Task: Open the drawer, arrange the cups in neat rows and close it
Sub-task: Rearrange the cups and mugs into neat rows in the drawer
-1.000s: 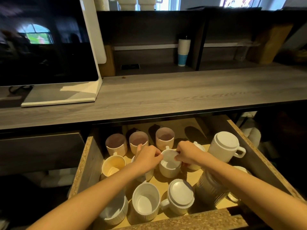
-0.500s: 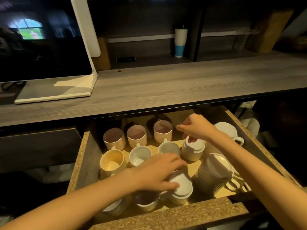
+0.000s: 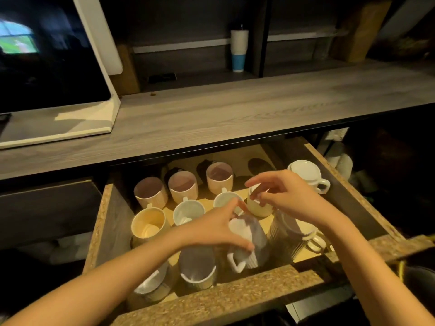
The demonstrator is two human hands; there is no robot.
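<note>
The drawer stands open under the counter with several cups in it. Three beige cups line its back, and a yellowish cup and two white mugs sit in front of them. My left hand grips a white mug, upside down and tilted, its handle pointing towards me. My right hand hovers with spread fingers at the top of an upturned cup. Two upright cups stand at the front left, partly under my left forearm.
An upturned white mug sits at the drawer's back right, and a ribbed cup lies under my right wrist. On the grey counter stand a dark monitor and a white-blue tumbler. A dark bin is at the lower right.
My left hand has taken hold of the upturned front mug and tipped it up. My right hand has loosened over the upturned cup in the second row and spread its fingers.
</note>
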